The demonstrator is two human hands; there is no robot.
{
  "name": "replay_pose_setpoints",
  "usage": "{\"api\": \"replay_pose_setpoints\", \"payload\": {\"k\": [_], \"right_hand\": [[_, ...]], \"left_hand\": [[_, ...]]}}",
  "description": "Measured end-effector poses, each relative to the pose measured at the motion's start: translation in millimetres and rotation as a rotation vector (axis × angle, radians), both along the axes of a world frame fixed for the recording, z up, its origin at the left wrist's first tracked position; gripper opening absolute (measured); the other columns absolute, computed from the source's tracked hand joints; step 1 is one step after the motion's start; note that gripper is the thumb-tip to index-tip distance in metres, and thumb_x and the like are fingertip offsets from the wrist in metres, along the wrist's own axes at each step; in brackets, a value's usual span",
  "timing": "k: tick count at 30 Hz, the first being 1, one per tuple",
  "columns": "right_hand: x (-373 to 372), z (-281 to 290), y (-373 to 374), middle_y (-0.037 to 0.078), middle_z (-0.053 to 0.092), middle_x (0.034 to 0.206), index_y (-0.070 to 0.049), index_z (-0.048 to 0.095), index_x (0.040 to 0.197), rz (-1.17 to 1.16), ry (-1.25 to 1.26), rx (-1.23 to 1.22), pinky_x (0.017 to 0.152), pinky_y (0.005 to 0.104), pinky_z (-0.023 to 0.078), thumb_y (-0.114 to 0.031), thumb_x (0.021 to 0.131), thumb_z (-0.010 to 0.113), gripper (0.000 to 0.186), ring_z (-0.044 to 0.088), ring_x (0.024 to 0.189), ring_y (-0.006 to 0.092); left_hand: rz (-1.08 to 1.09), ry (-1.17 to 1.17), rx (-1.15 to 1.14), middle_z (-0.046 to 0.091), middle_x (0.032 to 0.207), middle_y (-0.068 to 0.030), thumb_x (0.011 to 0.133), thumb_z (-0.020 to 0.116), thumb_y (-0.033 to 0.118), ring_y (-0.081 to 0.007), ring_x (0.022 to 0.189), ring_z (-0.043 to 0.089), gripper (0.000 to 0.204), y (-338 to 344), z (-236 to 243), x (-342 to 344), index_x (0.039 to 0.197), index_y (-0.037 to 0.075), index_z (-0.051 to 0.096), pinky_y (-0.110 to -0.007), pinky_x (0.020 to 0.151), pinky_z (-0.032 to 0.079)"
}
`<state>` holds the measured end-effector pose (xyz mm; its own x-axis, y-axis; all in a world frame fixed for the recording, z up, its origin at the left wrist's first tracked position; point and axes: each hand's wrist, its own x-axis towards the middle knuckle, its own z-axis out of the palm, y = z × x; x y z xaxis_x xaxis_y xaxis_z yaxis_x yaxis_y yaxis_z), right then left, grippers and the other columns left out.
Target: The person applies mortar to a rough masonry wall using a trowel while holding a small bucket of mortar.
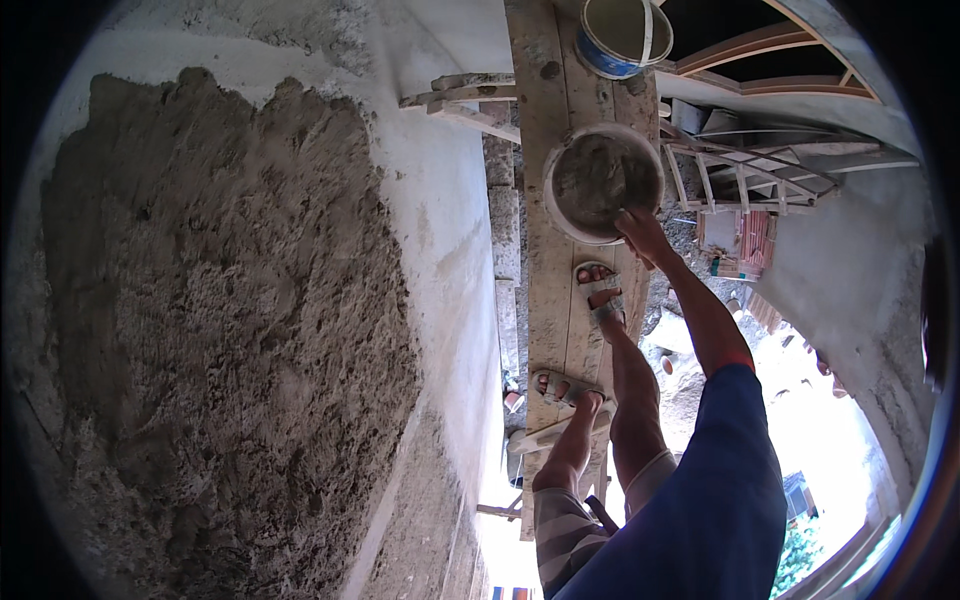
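Note:
My right hand (641,237) reaches down to the near right rim of a round bucket (553,205) filled with wet grey mortar (600,180). Its fingers are closed at the mortar's edge, and what they grip is hidden. The blue-sleeved right arm stretches up from the lower edge. My left hand is out of view. On the left, a broad rough patch of fresh mortar (240,320) covers part of the pale wall (440,200).
My sandalled feet stand on a narrow raised plank platform (560,320). A white and blue bucket (612,70) stands at its far end. Wooden frames (745,175) lie to the right. Far below the platform's right side is bright ground with rubble (680,375).

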<state>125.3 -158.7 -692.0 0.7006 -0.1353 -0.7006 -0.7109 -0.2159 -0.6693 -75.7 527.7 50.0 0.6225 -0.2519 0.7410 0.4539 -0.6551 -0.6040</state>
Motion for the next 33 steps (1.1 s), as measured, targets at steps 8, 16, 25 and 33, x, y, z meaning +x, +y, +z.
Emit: {"api": "replay_pose_setpoints", "payload": {"k": [8,16,25,33], "right_hand": [[-47.8,-4.2,0.3,-0.002,0.048,0.058,-0.008,0.057,0.096,-0.26,0.037,0.17,0.037,0.0239,0.036,-0.024,0.09,0.063,0.018,0.043,0.044,0.0064],[-50.9,145.9,49.1,0.001,0.049,0.056,-0.01,0.054,0.099,-0.385,-0.137,0.272,0.034,0.0261,0.04,-0.022,0.09,0.053,0.015,0.048,0.04,0.0118],[32.4,441.3,140.2,0.006,0.055,0.077,-0.004,0.051,0.111,-0.76,-0.754,0.501,0.051,0.027,0.05,-0.013,0.09,0.053,0.023,0.056,0.059,0.0129],[169.4,492.3,266.8,0.007,0.059,0.073,-0.005,0.047,0.134,-0.906,-0.878,0.001,0.04,0.0281,0.043,-0.017,0.084,0.065,0.055,0.053,0.052,0.0109]], "left_hand": [[-0.036,-0.055,-0.012,0.011,0.155,-0.0252,0.103,0.034,0.025,-0.0425,0.143,0.008,0.058,4.0,-1.8,-5.5,0.149,-0.004,0.014,-0.057,0.111,0.012],[0.025,-0.269,0.061,0.011,0.155,-0.025,0.103,0.034,0.025,-0.0423,0.143,0.008,0.058,13.3,56.8,-71.6,0.149,-0.005,0.014,-0.057,0.111,0.012],[0.063,-0.428,-0.057,0.011,0.155,-0.0248,0.103,0.033,0.026,-0.0421,0.143,0.007,0.058,12.5,93.4,-107.9,0.148,-0.005,0.014,-0.057,0.111,0.011],[0.055,-0.454,-0.1,0.011,0.155,-0.0246,0.103,0.033,0.027,-0.0418,0.143,0.007,0.058,16.2,109.6,-111.9,0.148,-0.006,0.014,-0.057,0.112,0.011]]}}
